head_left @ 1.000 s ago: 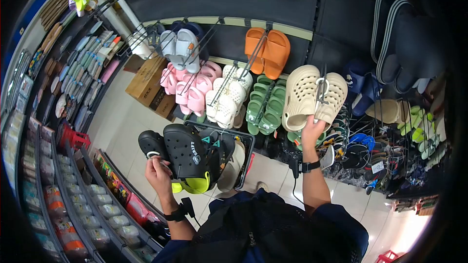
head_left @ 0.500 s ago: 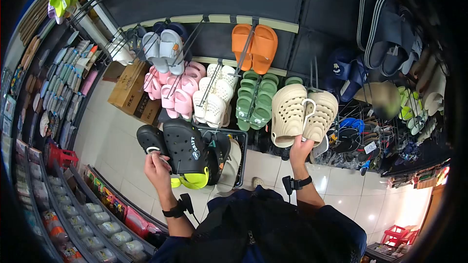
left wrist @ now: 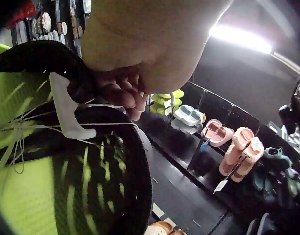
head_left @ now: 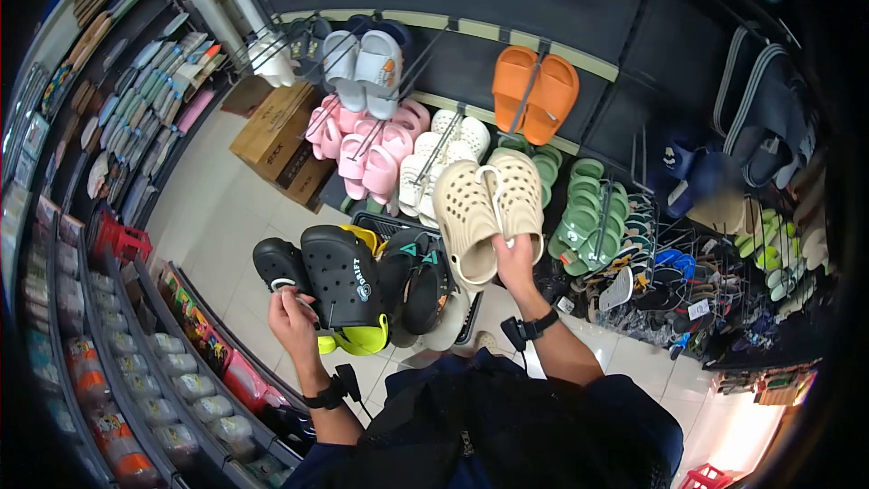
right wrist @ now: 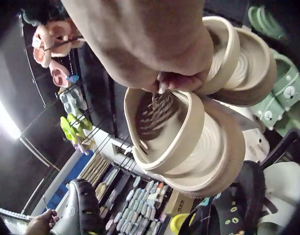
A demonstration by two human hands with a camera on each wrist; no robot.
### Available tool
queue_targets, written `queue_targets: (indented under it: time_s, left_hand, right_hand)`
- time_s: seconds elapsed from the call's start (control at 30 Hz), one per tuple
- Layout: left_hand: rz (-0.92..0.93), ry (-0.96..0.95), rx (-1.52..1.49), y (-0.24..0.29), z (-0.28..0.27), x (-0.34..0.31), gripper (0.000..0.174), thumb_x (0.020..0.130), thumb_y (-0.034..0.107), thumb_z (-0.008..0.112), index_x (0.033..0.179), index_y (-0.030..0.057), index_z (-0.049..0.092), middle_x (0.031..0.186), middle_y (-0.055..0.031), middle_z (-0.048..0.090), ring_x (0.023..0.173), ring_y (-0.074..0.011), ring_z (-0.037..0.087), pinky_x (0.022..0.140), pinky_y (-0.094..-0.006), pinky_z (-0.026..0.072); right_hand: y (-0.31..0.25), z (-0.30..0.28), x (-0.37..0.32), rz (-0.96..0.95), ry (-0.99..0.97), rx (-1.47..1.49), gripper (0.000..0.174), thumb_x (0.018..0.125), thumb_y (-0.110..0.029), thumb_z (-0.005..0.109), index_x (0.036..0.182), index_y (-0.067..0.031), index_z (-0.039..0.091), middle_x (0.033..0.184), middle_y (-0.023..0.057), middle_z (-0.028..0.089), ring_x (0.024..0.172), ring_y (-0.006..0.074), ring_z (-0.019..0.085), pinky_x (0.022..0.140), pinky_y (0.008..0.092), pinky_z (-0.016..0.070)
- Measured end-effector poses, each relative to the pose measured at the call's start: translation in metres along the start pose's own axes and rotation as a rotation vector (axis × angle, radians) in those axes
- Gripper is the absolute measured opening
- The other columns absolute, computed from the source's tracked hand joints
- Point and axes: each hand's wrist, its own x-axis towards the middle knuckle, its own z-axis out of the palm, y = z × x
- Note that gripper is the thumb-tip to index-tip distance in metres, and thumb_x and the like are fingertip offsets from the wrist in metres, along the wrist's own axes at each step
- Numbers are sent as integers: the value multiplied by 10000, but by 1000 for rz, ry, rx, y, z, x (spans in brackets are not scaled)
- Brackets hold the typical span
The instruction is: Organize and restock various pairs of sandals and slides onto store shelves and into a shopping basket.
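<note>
My left hand (head_left: 294, 319) grips a white plastic hanger (left wrist: 66, 105) at the heel end of a pair of black clogs (head_left: 337, 276). The clogs have lime-green insides, and one carries a white "DRIFT" print. In my right hand (head_left: 514, 263) is a pair of beige clogs (head_left: 463, 217), gripped at the heel end, with a white hanger loop (head_left: 494, 183) between the two shoes. The beige pair hangs in front of the white clogs (head_left: 444, 147) on the rack, overlapping the right side of a dark basket (head_left: 472, 319). Black strapped sandals (head_left: 425, 294) lie in that basket.
Pink slides (head_left: 371, 158), orange slides (head_left: 534, 95) and green slides (head_left: 588, 217) hang on rack hooks ahead. Cardboard boxes (head_left: 276, 140) stand on the floor at left. Packed shelves (head_left: 172, 380) line the left side. More footwear crowds the low rack (head_left: 665, 276) at right.
The beige clogs have moved left with my right hand, past the green slides and toward the basket. My left hand keeps its hold on the black clogs. The head view has shifted.
</note>
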Motion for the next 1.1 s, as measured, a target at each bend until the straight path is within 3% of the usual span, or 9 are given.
queue_targets:
  time_s: [0.17, 0.23, 0.4, 0.63, 0.7, 0.8, 0.87, 1.03, 1.1]
  left_hand:
    - [-14, 95, -6, -4, -30, -8, 270, 1069, 212, 443, 954, 14, 587, 705, -67, 624, 457, -55, 460, 428, -203, 368]
    - [-20, 127, -9, -7, -49, -12, 268, 1069, 214, 445, 954, 18, 586, 706, -66, 624, 453, -56, 459, 424, -204, 369]
    - [-65, 222, 21, -17, -84, -15, 250, 1068, 210, 450, 960, 32, 589, 708, -60, 627, 458, -59, 469, 418, -211, 374]
    - [-57, 253, 82, -26, -110, -10, 251, 1068, 206, 449, 954, 29, 585, 703, -58, 627, 474, -65, 483, 452, -211, 388]
    - [-54, 256, 95, -30, -116, -3, 251, 1068, 206, 449, 952, 28, 583, 702, -58, 627, 478, -66, 486, 457, -211, 390]
    - [-85, 272, 98, -32, -120, 5, 252, 1066, 207, 456, 947, 28, 586, 705, -57, 631, 482, -64, 491, 457, -210, 389]
    - [-62, 280, 119, -37, -123, 5, 240, 1066, 199, 452, 963, 23, 578, 699, -59, 630, 473, -61, 483, 442, -206, 374]
    - [-87, 294, 146, -34, -130, 16, 236, 1068, 203, 447, 958, 34, 571, 696, -50, 628, 469, -56, 481, 439, -203, 375]
    - [-88, 302, 124, -37, -131, 22, 245, 1063, 210, 468, 949, 31, 591, 703, -50, 631, 480, -60, 485, 455, -210, 381]
  right_hand:
    - [-17, 67, 43, -73, -124, -63, 516, 859, -109, 641, 1315, 97, 515, 1365, 257, 551, 1312, 373, 490, 1111, 397, 349]
    - [-32, 105, 67, -69, -110, -111, 486, 853, -119, 650, 1274, 97, 540, 1289, 294, 577, 1234, 428, 523, 1057, 429, 393]
    - [-40, 172, 101, -252, 94, -150, 451, 845, -170, 686, 1198, 91, 581, 1160, 309, 617, 1119, 476, 552, 966, 496, 426]
    - [-36, 208, 128, -226, 147, -177, 474, 852, -146, 698, 1222, 116, 559, 1178, 318, 618, 1139, 477, 561, 991, 466, 429]
    - [-34, 213, 146, -84, 140, -187, 474, 851, -188, 713, 1200, 103, 578, 1182, 325, 610, 1101, 496, 557, 954, 505, 427]
    - [-28, 224, 162, -225, 248, -143, 457, 851, -203, 724, 1165, 101, 590, 1133, 332, 620, 1078, 498, 567, 933, 516, 434]
    - [-21, 225, 177, -64, 227, -178, 438, 848, -214, 732, 1128, 97, 600, 1071, 336, 633, 1051, 499, 578, 912, 528, 441]
    - [-14, 238, 229, -19, 341, -321, 462, 844, -227, 742, 1115, 121, 602, 1029, 336, 660, 1012, 491, 620, 898, 485, 476]
    - [1, 249, 254, 60, 373, -282, 431, 832, -290, 747, 1021, 82, 638, 1001, 323, 652, 979, 497, 602, 895, 529, 455]
